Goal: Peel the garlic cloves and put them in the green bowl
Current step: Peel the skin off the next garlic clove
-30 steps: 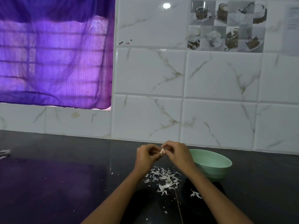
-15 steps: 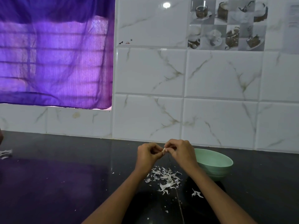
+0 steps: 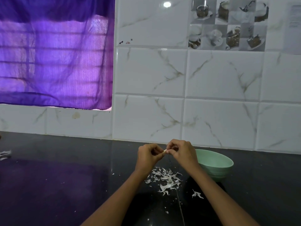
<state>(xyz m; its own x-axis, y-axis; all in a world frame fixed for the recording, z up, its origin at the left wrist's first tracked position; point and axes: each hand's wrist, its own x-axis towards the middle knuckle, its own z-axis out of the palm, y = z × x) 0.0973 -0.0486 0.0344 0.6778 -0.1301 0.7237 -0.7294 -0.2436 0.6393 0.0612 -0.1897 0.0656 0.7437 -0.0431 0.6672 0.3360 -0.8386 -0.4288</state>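
Note:
Both hands meet above the black counter (image 3: 65,185), close to the tiled wall. My left hand (image 3: 148,156) and my right hand (image 3: 183,151) pinch a small pale garlic clove (image 3: 165,151) between their fingertips; most of the clove is hidden by the fingers. The green bowl (image 3: 216,163) stands on the counter just right of my right hand, its inside out of sight behind the near rim and my wrist. A heap of white garlic skins (image 3: 164,178) lies on the counter below the hands.
A stray bit of skin (image 3: 197,194) lies to the right of the heap, and small flecks dot the counter. More white scraps (image 3: 4,154) sit at the far left edge. A marble-tiled wall (image 3: 211,111) and a purple curtain (image 3: 55,54) close off the back.
The hands have stayed together on the clove, with only small finger movements. The view has shifted slightly.

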